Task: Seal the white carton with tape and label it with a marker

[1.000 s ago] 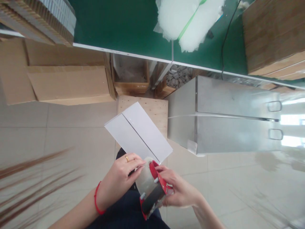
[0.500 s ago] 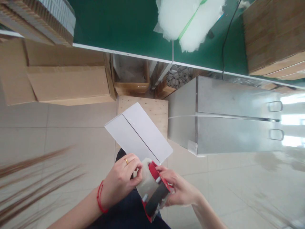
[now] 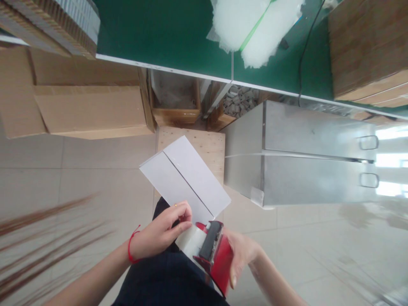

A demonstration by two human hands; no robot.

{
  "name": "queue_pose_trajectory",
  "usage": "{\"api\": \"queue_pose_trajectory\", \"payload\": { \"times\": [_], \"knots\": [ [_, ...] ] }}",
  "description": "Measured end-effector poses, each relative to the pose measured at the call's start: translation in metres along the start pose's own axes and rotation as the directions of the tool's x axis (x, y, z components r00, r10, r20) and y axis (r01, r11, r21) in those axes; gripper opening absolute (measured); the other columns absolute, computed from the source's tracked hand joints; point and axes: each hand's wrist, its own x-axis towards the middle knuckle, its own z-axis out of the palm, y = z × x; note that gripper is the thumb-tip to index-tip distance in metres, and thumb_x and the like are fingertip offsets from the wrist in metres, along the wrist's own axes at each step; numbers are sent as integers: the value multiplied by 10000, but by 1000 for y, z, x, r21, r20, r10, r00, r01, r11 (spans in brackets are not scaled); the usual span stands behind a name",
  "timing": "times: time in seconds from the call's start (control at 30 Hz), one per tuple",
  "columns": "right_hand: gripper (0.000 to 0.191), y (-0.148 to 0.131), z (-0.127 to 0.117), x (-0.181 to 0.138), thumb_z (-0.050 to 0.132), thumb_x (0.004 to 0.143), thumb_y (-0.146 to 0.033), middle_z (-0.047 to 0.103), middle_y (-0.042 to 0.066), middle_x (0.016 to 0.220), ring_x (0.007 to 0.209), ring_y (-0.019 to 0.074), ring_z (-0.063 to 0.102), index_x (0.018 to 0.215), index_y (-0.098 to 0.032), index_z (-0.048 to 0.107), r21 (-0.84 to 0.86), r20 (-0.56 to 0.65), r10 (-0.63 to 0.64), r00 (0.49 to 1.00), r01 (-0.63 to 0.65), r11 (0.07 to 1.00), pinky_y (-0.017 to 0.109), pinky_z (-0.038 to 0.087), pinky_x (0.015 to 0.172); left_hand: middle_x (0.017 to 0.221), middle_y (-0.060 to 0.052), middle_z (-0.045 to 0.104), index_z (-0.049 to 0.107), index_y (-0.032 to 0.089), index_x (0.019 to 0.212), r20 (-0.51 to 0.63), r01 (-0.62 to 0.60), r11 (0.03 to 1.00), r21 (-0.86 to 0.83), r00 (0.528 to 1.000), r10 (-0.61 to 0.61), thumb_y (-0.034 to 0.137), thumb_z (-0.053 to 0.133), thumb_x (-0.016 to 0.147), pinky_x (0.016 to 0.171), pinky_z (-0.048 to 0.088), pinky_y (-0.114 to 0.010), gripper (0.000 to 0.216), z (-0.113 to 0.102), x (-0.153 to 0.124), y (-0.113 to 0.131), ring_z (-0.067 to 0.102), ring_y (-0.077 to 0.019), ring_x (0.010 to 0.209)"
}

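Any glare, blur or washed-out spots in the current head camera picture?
Head view: bright glare at the right edge, past the metal cabinet; head view: white bundle nearly washed out; head view: brown streaks at lower left look smeared; head view: red tape dispenser slightly soft.

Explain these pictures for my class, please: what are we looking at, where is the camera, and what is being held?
There is no machine arm here: a person works with two bare hands. Every picture comes from one camera worn on the person's head, looking forward and down.

The right hand grips a red tape dispenser with a dark grey roller. The left hand is beside its wide, pale tape roll; whether the fingers pinch a tape end is too small to tell.

Just beyond the hands lies a flat white box with a dark seam, and a pale wooden surface shows behind it. Farther off, a green-topped table bears a bundle of whitish sheets.
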Motion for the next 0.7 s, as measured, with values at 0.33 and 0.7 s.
{"api": "queue_pose_trajectory", "payload": {
  "times": [0.33,0.7],
  "knots": [
    [581,4,-3,6,994,504,-182,695,15,819,697,118,620,1023,-123,740,29,-192,13,981,-8,1000,164,542,676,871,-11,517,469,207,841,-59,25,997,-72,998,-30,360,459,1017,757,415,-277,233,8,-10,-7,484,-156,806],
    [439,-27,-15,1,953,563,-321,671,-13,771,642,104,557,902,-144,737,-271,-256,229,939,-297,915,158,462,557,773,18,502,497,194,805,48,284,902,-324,958,-284,391,576,915,642,370,-283,239,8,-13,-2,435,-136,701]
  ]
}}
